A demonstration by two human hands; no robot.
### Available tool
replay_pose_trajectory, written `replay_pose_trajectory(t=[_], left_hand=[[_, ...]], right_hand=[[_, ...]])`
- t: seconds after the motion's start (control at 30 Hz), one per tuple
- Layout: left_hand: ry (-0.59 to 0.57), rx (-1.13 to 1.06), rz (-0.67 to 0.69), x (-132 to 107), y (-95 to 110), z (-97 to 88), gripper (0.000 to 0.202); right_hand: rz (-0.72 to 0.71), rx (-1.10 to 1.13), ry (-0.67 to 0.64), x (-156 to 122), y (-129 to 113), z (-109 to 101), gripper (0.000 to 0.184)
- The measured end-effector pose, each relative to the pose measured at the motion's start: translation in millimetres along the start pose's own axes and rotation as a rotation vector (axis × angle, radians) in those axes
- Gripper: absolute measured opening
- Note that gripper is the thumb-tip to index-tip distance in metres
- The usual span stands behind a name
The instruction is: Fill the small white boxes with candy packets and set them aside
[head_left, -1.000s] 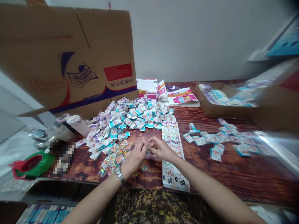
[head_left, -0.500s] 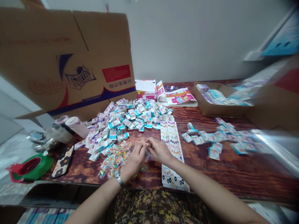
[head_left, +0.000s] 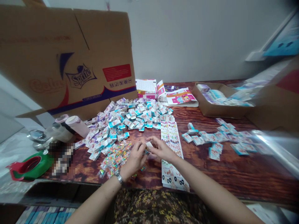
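Where the left hand (head_left: 135,159) and right hand (head_left: 161,149) meet near the front edge of the desk (head_left: 233,174), both clamp a small white box (head_left: 149,144) beside the sticker sheet (head_left: 171,134).

Illumination is soft and even. The wall (head_left: 187,40) is bright and the table (head_left: 233,174) is moderately lit, with faint shadows.

- **Glare:** streaks across the plastic sheet (head_left: 273,144).
- **Focus:** the centre is sharp, including the left hand (head_left: 135,159), the right hand (head_left: 161,149) and the small packet (head_left: 149,145) pinched between them.
- **Edges:** the right edge is smeared and stretched, and the cardboard box (head_left: 70,62) bows.
- **Masking:** a pixelated patch (head_left: 62,158) covers one area at left.
- **Vignetting:** the top right corner is dark.
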State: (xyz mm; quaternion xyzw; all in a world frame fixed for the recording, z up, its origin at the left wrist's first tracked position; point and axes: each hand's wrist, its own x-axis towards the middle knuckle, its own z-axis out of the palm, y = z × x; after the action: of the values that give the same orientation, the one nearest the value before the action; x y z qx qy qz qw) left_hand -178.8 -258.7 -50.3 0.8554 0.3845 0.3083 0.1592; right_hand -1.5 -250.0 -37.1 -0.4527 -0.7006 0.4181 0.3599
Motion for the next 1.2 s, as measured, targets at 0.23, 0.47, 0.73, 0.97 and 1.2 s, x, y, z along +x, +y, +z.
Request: replay_pose_trajectory(t=[0.23,0.47,0.73,0.97,1.2], left_hand=[[0.044,-0.047,-0.043,4,4,2.3,0.032],[0.06,0.023,-0.029,0,4,7.3,0.038],[0.082,0.126,-0.075,-5,3,12.9,0.054],[0.109,0.137,-0.128,-6,5,22.4,0.064],[0.095,0.264,-0.101,-10,7,34.9,0.064]], right_hand=[[-0.133,-0.267,0.135,-16,-11,1,0.011],[0.02,-0.038,0.293,-16,-13,22,0.021],[0.162,0.291,0.346,-8,3,33,0.022],[-0.01,-0.095,0.412,-16,-12,37,0.021],[-0.182,-0.216,0.45,-33,-6,54,0.043]])
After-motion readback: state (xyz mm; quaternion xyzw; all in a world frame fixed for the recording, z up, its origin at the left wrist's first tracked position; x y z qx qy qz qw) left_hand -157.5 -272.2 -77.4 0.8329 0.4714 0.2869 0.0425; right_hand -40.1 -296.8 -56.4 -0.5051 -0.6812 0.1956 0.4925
